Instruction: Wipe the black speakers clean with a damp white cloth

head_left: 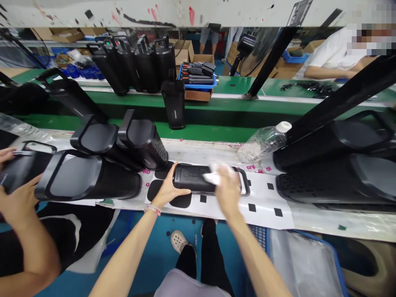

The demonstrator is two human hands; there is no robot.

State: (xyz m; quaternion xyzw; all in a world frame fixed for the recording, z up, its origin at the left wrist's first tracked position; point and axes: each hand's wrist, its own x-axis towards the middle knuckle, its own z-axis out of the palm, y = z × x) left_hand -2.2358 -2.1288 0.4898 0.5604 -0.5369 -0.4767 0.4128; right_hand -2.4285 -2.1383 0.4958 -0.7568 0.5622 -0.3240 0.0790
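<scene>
Black handled speaker lies on its side on a white printed mat, its loop handle to the right. At its left end, the left hand sits half open, fingers spread on the casing. Over its top, the right hand curls around a white cloth; blur hides the exact finger hold. Just left of the speaker lie more speakers, and a co-worker's hands hold another at the frame's edge. A strip of mat separates it from larger speakers on the right, which the frame cuts off, with a clear plastic bottle behind them. Beyond the speaker, upright speakers and a blue crate stand on a green conveyor table. Below it lies a blue floor.
</scene>
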